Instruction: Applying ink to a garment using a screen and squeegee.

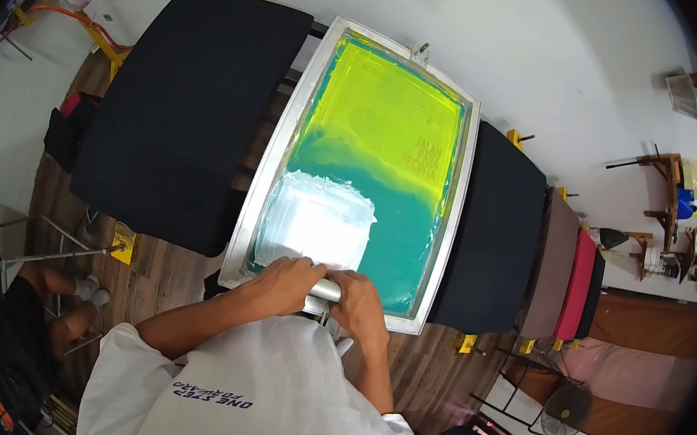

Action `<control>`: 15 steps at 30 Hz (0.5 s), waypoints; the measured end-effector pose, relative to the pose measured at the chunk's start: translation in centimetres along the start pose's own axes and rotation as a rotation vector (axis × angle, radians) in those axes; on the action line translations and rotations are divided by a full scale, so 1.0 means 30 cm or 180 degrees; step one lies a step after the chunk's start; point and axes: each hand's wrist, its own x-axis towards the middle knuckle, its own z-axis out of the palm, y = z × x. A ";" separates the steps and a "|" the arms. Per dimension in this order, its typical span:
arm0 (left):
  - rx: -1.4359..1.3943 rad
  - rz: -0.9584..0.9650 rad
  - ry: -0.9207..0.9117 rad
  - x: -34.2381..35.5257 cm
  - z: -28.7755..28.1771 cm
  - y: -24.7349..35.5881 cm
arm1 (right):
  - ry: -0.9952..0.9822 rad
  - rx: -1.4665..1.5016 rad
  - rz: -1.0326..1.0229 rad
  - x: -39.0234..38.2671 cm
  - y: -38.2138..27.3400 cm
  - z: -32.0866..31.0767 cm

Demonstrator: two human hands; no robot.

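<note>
A silvery bar (pixel 325 290) is grasped by the fingers of the left hand (pixel 287 284) and right hand (pixel 357 301) at the near end of a metal-framed screen (pixel 285 157), just below white paste (pixel 319 215). The bar's ends are covered by the hands, and its underside is hidden. Another person (pixel 20 320) is partly lost in the dark left rim.

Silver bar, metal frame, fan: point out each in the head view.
Silver bar (pixel 326 289), head view: exposed middle stretch.
Metal frame (pixel 286 146), head view: left rail.
Fan (pixel 566 413), head view: middle of round grille.
</note>
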 end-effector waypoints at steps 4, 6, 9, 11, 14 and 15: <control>-0.0156 -0.0102 0.0148 0.041 -0.065 -0.037 | -0.0116 -0.0195 -0.0310 0.104 0.004 -0.039; -0.0186 -0.0090 0.0464 0.062 -0.079 -0.055 | -0.0076 -0.0382 -0.0397 0.160 -0.013 -0.058; 0.0044 -0.0100 0.0626 0.126 -0.152 -0.064 | 0.0296 -0.0603 -0.0510 0.263 0.016 -0.051; -0.0027 -0.0046 0.0713 0.126 -0.112 -0.087 | 0.0434 -0.0554 -0.0510 0.250 0.013 -0.027; 0.0266 0.0245 0.0974 0.069 -0.009 -0.128 | 0.0667 -0.0468 -0.0328 0.176 -0.010 0.059; 0.0512 0.0338 0.1049 0.034 0.033 -0.123 | 0.0660 -0.0524 -0.0196 0.123 -0.025 0.095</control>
